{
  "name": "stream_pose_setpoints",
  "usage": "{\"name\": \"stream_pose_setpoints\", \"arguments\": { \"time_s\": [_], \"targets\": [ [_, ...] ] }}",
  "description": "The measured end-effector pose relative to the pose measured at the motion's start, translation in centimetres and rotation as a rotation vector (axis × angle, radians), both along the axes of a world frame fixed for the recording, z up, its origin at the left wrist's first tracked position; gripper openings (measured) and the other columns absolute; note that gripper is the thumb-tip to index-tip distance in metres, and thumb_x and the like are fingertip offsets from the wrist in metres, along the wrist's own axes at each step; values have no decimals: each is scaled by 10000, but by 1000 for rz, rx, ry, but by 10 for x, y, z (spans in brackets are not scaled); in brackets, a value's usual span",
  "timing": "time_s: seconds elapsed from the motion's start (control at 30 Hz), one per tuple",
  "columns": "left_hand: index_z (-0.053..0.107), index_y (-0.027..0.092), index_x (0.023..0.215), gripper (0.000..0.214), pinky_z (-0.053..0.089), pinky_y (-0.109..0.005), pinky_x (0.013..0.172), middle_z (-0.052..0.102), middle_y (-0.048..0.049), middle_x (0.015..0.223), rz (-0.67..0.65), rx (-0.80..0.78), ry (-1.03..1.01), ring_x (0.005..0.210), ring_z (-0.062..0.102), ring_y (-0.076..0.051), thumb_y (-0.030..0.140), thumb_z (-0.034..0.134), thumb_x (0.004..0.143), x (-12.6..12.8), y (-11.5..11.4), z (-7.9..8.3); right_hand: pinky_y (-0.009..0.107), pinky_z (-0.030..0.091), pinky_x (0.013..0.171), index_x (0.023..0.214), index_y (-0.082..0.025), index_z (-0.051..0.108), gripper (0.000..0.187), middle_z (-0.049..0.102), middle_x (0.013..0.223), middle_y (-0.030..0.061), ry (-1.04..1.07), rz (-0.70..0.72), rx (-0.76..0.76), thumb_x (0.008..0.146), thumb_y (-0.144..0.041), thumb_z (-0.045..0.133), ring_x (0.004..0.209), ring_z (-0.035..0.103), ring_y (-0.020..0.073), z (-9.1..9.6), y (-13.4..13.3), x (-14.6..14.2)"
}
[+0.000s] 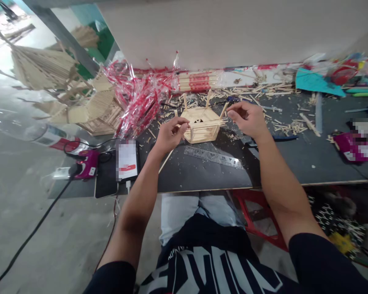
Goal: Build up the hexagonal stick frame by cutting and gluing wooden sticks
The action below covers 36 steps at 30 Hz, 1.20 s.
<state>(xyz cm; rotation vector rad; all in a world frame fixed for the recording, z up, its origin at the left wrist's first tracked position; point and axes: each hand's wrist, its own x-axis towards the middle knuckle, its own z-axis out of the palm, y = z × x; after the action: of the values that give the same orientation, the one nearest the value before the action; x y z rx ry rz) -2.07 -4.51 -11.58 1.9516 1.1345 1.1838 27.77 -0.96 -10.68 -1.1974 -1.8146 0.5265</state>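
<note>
A small six-sided model made of thin wooden sticks (199,132) sits on the dark tabletop, with short posts standing up at its corners. Across its front edge lie thin wooden sticks (207,123). My left hand (172,132) is at the model's front left corner, thumb and forefinger closed at the left end of these sticks. Beside the right-hand post (223,110), my right hand (248,117) has its fingers curled and their tips close together; whether something small is between them is hidden. A clear plastic ruler (213,157) lies in front of the model.
Red-and-clear plastic wrappers (141,98) pile up behind left, near a larger stick model (101,108). A phone (128,161) and a purple power strip (87,164) lie left. Stick scraps (279,122) litter the right, near a blue sheet (317,83).
</note>
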Motion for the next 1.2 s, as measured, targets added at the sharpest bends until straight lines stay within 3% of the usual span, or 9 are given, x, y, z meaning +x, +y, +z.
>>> {"name": "stream_pose_setpoints", "arguments": {
  "time_s": [0.1,0.17,0.27,0.4,0.5,0.67,0.97,1.2],
  "targets": [
    [683,179,1055,382,502,-260,595,747,-54,917,-61,-1,122,595,624,-108,499,477,1024,-2,-2,3,335,548,647,1008,-198,742,364,745,959,107,-96,-161,110,907,-527,620,666,621,173,-9,8,2],
    [682,179,1027,394,491,-273,633,725,-51,911,-61,41,248,649,616,-127,550,562,970,-2,-3,3,373,580,691,1128,-186,732,358,751,1092,141,-127,-211,129,904,-437,609,713,656,200,-15,13,1],
    [660,189,894,332,464,-285,676,692,-41,859,-37,92,418,712,614,-154,520,689,900,0,-1,-1,424,607,702,1306,-205,671,443,743,1235,150,-111,-173,42,888,-342,613,699,675,211,-25,18,-2],
    [670,196,839,199,446,-279,688,693,-20,775,-37,45,422,686,606,-144,379,733,882,0,2,-4,427,605,600,1400,-218,597,527,741,1264,148,20,-54,-130,879,-294,621,587,640,177,-35,19,-11],
    [687,197,797,188,448,-278,682,705,-17,745,-56,10,382,659,599,-136,360,722,886,-3,2,-2,394,591,570,1339,-226,625,448,767,1182,135,70,-38,-149,903,-329,614,633,658,193,-34,19,-14],
    [714,193,757,205,438,-285,671,691,-7,669,10,-11,396,632,596,-134,345,697,892,-8,1,2,386,596,683,1091,-210,697,285,773,1021,131,35,-13,-139,916,-427,639,819,720,244,-24,15,-10],
    [740,182,768,120,511,-280,682,722,8,647,365,-157,257,548,635,-128,274,717,842,-7,7,-1,335,472,610,919,-212,714,181,720,804,54,-60,57,-122,859,-383,713,618,550,158,-4,3,-5],
    [727,186,786,82,567,-278,697,684,24,584,416,-226,128,573,698,-145,231,688,842,-6,13,-14,318,386,572,840,-206,706,188,686,736,29,-126,127,-171,830,-388,748,568,460,125,5,-4,-5]
  ]
}}
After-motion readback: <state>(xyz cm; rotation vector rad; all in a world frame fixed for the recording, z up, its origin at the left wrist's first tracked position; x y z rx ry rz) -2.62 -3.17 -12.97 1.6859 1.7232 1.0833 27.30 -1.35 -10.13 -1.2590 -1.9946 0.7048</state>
